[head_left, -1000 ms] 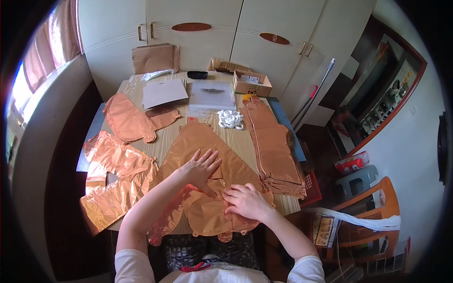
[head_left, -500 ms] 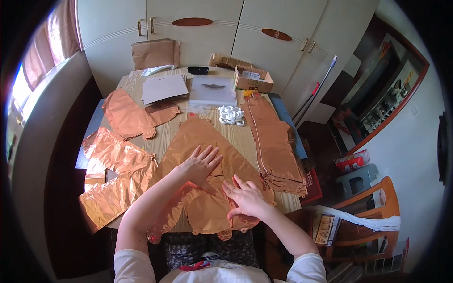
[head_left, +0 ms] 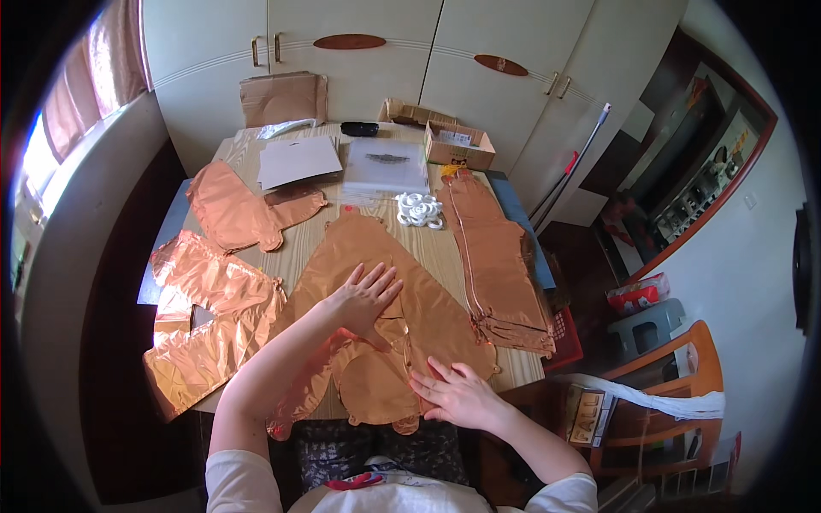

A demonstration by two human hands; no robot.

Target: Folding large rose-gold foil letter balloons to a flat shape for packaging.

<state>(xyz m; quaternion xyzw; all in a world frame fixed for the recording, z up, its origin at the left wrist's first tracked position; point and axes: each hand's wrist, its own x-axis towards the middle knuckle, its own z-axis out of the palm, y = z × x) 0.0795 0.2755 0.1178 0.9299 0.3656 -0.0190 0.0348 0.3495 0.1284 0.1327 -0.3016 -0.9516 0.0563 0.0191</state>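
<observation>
Item 1: left hand (head_left: 363, 295). Lay flat, palm down, fingers spread wide, on the foil balloon (head_left: 385, 333); gripped nothing. Forearm came in from 7 o'clock of frame.

Item 2: right hand (head_left: 457, 395). Also flat, fingers splayed toward 10 o'clock, pressed on balloon's near lobe by table edge; nothing clasped.

Item 3: foil balloon, copper-coloured, deflated, large. Lay at table centre, narrow tip toward 12 o'clock, wide lobed end at 6 o'clock overhanging near edge above the person's lap. Both hands touched it.

Item 4: wooden table (head_left: 432, 248), light top, ran 12 to 6.

Item 5: stack of flat copper balloons (head_left: 500, 256), at 3 o'clock of item 3, just beside, along right table edge.

Item 6: crumpled copper foil pieces (head_left: 209, 321), at 9 o'clock, hung over left edge.

Item 7: another flat copper balloon (head_left: 235, 209), at 10–11 o'clock.

Item 8: white coil bundle (head_left: 419, 209), prob. ribbon, at 1 o'clock, near balloon tip.

Item 9: white sheet (head_left: 299, 160) and clear plastic packet (head_left: 386, 164), side by side, far half of table.

Item 10: open cardboard box (head_left: 459, 147), far right corner; small black object (head_left: 359, 129) at 12.

Item 11: white cupboards (head_left: 393, 60) behind table. Orange-framed chair (head_left: 676, 385) at 4 o'clock, well apart.
</observation>
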